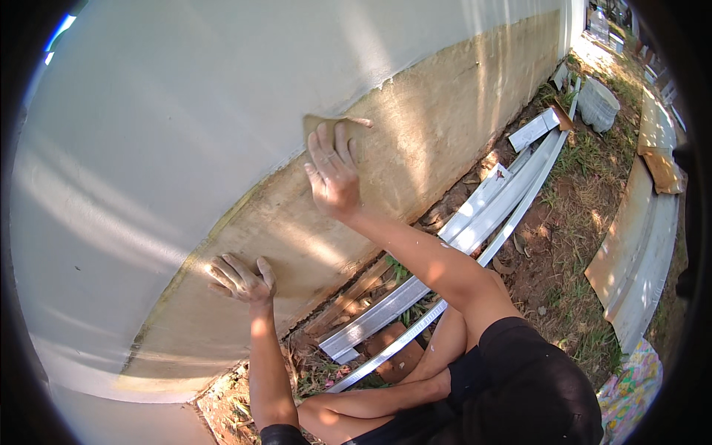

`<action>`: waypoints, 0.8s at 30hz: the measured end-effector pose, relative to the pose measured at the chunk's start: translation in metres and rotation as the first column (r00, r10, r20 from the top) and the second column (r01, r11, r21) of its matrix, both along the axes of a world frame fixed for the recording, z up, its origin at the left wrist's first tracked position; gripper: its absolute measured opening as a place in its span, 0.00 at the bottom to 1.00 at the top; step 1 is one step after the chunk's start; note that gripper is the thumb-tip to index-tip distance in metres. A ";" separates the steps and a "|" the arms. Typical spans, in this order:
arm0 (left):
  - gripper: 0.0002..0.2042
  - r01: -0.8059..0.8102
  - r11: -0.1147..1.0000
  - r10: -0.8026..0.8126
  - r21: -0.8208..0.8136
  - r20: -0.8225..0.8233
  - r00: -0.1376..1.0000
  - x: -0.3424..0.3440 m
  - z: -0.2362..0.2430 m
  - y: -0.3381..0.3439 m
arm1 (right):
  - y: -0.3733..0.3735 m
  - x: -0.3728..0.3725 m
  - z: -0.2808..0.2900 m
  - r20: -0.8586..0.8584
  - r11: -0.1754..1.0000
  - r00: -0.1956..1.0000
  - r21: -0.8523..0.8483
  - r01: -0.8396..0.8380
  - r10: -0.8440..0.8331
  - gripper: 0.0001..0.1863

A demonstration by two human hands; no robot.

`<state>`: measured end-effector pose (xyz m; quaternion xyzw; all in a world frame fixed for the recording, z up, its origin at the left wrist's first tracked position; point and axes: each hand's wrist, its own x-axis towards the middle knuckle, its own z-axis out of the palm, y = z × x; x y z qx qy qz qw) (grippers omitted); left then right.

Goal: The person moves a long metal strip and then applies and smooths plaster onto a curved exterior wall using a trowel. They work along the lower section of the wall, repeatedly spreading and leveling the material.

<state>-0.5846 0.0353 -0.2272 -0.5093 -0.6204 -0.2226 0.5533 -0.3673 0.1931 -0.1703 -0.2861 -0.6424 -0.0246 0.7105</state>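
Just above the centre, toward 11 o'clock, the right hand [334, 167] lies over a tan sheet [312, 124] set against the wall [185, 133]. Its fingers are long and nearly straight, with narrow gaps between them and the thumb standing off to the side; whether they pinch the sheet, I cannot tell. The sheet shows past the fingertips, and its upper edge, toward 12 o'clock, sticks out from the wall.

At 8 o'clock the left hand [241, 279] is at the wall with its fingers spread wide, and nothing shows in its grasp. Both hands look dusty.

The wall is smooth and pale grey from 8 to 12 o'clock. Below that runs a rough tan band [460, 96], which reaches from 7 o'clock up to 1 o'clock. The left hand is on this band, while the sheet sits by its upper border. Streaks of sunlight cross both parts.

Long metal strips [478, 215] lie near the foot of the wall, stretching from 6 to 2 o'clock. A reddish slab [395, 354] is beside them near 6 o'clock. At 2 o'clock stands a pale ribbed block [598, 104]. Long boards [630, 245] lie on the grass [567, 297] around 3 o'clock, and a flowered cloth [632, 382] is at 4 o'clock.
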 end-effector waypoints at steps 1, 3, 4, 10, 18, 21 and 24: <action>0.35 -0.003 1.000 0.004 -0.018 0.036 0.999 -0.001 -0.001 -0.001 | -0.010 -0.003 -0.006 0.144 0.975 0.980 0.156 -0.161 0.139 0.23; 0.35 0.001 0.999 -0.001 -0.032 -0.001 1.000 -0.003 0.000 -0.003 | -0.010 0.008 -0.016 0.365 0.959 0.907 0.099 -0.264 0.212 0.22; 0.35 0.018 0.999 -0.018 -0.034 0.011 1.000 -0.003 0.001 -0.003 | 0.001 0.021 -0.017 0.428 0.947 0.870 0.089 -0.310 0.245 0.22; 0.34 0.023 1.000 -0.023 -0.001 -0.001 1.000 0.000 0.002 0.001 | 0.062 0.051 0.004 -0.319 0.953 0.932 -0.293 0.076 -0.172 0.23; 0.35 0.032 0.999 -0.033 -0.042 -0.039 0.999 -0.003 0.005 -0.003 | 0.020 0.035 -0.028 0.565 0.949 0.809 0.134 -0.284 0.162 0.20; 0.36 0.048 0.999 -0.049 -0.021 -0.035 0.998 -0.004 0.003 -0.002 | 0.046 0.057 -0.006 -0.082 0.995 0.991 0.001 0.104 -0.104 0.26; 0.35 0.024 1.000 -0.024 -0.018 -0.021 0.999 -0.004 -0.002 -0.002 | 0.035 0.031 0.005 -0.188 0.985 0.970 -0.115 0.131 -0.151 0.28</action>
